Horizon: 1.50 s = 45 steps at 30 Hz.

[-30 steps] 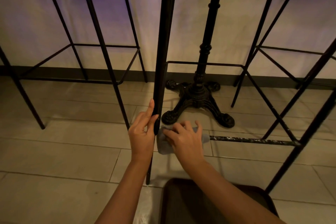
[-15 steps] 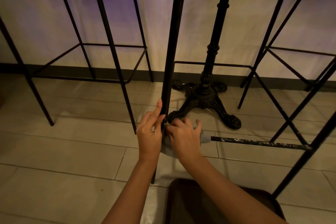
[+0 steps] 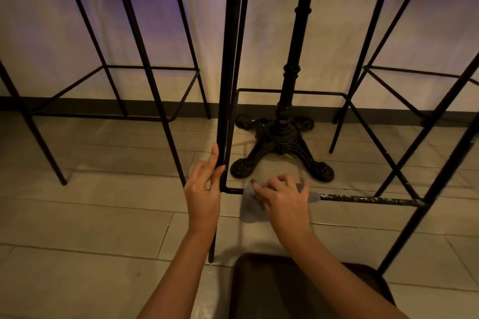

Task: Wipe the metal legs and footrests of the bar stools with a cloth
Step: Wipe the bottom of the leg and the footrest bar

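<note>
The footrest (image 3: 363, 199), a level bar with its long axis running rightward from the stool leg (image 3: 228, 85), was wrapped by the cloth (image 3: 250, 204) in the right hand's (image 3: 281, 199) clenched grip; the unwiped length lay rightward. The left hand (image 3: 204, 189) loosely steadied the leg.

I see open floor (image 3: 90, 215) to the left of the near stool leg (image 3: 230, 59). Behind the footrest bar (image 3: 368, 200) the cast-iron table base (image 3: 281, 147) blocks the way, and slanted legs of the right stool (image 3: 440, 163) close the right side.
</note>
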{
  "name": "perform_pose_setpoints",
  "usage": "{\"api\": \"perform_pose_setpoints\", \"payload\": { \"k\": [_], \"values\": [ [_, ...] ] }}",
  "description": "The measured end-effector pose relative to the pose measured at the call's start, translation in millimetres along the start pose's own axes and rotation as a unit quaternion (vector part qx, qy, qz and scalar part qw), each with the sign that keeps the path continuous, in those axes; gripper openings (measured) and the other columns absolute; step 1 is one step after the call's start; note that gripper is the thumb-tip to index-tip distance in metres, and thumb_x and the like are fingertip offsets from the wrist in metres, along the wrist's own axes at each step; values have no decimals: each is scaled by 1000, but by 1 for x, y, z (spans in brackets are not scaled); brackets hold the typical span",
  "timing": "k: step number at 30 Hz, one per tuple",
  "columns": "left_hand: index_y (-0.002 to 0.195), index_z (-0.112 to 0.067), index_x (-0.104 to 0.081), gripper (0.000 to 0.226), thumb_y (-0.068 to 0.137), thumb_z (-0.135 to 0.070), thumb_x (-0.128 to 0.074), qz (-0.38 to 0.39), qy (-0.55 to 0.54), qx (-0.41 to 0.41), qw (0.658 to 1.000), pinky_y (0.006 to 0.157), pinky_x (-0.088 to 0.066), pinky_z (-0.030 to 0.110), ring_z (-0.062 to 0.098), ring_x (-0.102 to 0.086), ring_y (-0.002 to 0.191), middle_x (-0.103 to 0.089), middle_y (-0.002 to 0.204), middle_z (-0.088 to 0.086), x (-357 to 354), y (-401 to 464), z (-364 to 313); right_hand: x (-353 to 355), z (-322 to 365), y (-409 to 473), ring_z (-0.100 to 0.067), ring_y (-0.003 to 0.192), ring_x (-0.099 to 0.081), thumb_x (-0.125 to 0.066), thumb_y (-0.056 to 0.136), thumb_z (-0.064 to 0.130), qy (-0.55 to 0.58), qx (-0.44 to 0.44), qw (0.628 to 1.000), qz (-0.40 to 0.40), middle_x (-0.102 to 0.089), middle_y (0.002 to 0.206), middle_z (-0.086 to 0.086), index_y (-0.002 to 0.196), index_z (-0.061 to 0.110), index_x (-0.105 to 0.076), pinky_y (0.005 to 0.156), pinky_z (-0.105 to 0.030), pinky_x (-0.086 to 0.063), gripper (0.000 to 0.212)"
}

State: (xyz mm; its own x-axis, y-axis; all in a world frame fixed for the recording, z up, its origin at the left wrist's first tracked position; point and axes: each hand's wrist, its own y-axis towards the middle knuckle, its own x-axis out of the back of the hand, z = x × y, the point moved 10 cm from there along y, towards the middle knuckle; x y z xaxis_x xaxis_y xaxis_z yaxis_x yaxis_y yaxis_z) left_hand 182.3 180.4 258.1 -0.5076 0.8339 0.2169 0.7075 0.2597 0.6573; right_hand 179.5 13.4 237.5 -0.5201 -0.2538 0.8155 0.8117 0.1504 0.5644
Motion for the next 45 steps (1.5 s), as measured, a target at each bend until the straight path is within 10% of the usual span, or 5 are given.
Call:
{"api": "perform_pose_setpoints", "payload": {
  "k": [32,45],
  "values": [
    [135,-19,-34,60,84,5,-56,-35,43,34,998,77,-38,0,-4,-43,68,-46,77,9,-3,-8,-6,7,-10,-5,-28,91,-60,-88,48,16,-22,0,999,44,-66,83,4,88,29,-72,88,-64,-38,46],
    [135,-23,-32,63,86,9,-53,-61,66,77,993,82,-45,18,-9,-48,75,-45,82,5,-4,-13,-4,10,-11,1,-26,83,-62,-89,47,18,-3,23,1000,12,-63,75,5,80,28,-72,83,-62,-40,38]
  ]
}}
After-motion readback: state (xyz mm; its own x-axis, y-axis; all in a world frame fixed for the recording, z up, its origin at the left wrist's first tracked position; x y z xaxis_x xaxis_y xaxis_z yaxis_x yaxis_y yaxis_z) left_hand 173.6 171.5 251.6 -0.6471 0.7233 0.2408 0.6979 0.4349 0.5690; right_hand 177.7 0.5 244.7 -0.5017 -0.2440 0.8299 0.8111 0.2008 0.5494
